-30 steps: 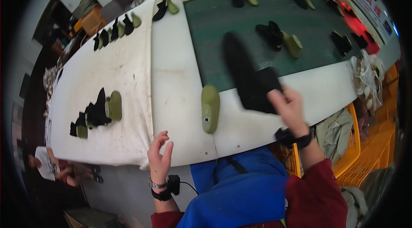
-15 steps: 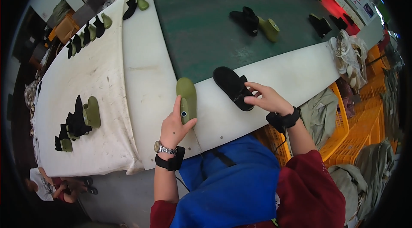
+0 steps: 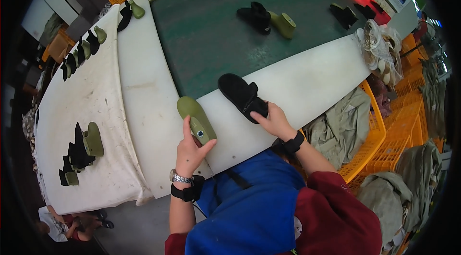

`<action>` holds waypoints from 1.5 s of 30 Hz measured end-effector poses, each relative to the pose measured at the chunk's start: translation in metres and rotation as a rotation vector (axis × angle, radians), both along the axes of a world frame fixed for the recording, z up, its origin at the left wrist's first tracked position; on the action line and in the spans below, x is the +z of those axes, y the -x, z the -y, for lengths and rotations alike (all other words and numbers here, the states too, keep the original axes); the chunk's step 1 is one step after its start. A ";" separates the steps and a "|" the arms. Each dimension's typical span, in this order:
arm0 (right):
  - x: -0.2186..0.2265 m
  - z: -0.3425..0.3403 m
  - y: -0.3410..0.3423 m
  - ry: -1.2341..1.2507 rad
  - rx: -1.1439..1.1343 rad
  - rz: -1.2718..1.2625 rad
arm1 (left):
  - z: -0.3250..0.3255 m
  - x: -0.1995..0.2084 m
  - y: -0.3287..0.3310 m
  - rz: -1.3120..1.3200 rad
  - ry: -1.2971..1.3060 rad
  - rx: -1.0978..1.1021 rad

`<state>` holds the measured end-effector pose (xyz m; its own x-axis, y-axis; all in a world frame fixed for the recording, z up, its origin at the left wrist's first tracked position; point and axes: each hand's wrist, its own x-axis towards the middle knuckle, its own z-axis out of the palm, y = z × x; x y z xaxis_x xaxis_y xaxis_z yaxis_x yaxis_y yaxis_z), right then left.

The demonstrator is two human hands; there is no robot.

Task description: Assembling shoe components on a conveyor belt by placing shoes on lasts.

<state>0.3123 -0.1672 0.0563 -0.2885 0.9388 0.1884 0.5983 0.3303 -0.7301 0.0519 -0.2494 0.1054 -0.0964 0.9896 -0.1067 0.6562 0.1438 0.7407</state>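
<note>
My left hand (image 3: 192, 152) rests on the heel end of a green shoe last (image 3: 197, 118), which lies on the white table border. Its index finger runs along one side and its thumb presses at the heel, with the last between them. To the right, my right hand (image 3: 276, 121) grips the heel of a black shoe (image 3: 237, 93), thumb on top; the other fingers are partly hidden. The shoe's toe points away and to the left, over the border beside the green belt. A gap separates the shoe from the last.
On the green belt (image 3: 206, 46) stand several black shoes paired with green lasts (image 3: 282, 24). More pairs (image 3: 84, 152) stand on the white cloth (image 3: 108, 106) at left. Yellow crates (image 3: 367, 152) with grey-green cloth and a plastic bag (image 3: 382, 51) are at right. A person (image 3: 72, 224) sits lower left.
My right hand has closed more firmly on the black shoe's heel. The last and the shoe now sit farther left in the picture, as the whole view has shifted and turned.
</note>
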 end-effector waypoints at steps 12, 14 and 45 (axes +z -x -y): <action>0.058 0.005 0.012 1.236 -0.101 -1.686 | 0.006 -0.003 0.004 -0.025 -0.018 0.029; 0.072 0.009 0.017 1.205 -0.021 -1.662 | 0.005 -0.001 0.002 -0.034 -0.013 -0.001; 0.023 0.018 0.147 -0.244 0.312 0.155 | 0.053 -0.013 0.031 0.083 -0.254 0.071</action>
<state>0.1653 -0.1850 0.0790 -0.5943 0.7349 0.3266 0.5384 0.6653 -0.5172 0.0205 -0.3028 0.0924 -0.1678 0.9767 0.1339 0.5865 -0.0103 0.8099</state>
